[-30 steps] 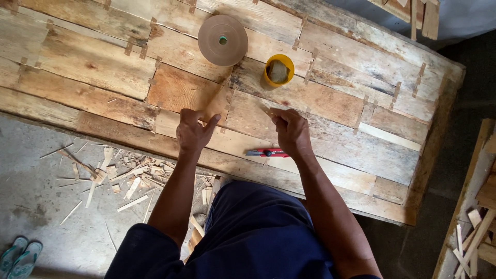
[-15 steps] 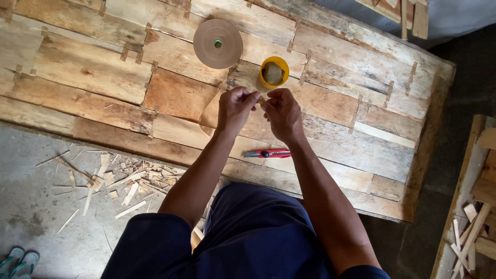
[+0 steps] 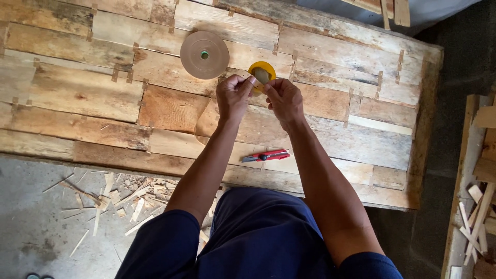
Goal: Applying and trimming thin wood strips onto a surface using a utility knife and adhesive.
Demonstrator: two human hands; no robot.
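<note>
Your left hand and right hand are raised close together over the plank surface, fingers pinched on a thin strip of brown tape stretched between them; the strip is mostly covered by your fingertips, so its length is hard to make out. Just beyond your hands, partly hidden behind them, sits a small yellow container; what it holds cannot be told. Beyond and to the left of your left hand lies a flat brown tape roll. Below your hands, nearer your body, a red utility knife rests on the surface. Wood scraps litter the floor left of your left arm. More wood pieces, cut off, show at the right edge.
</note>
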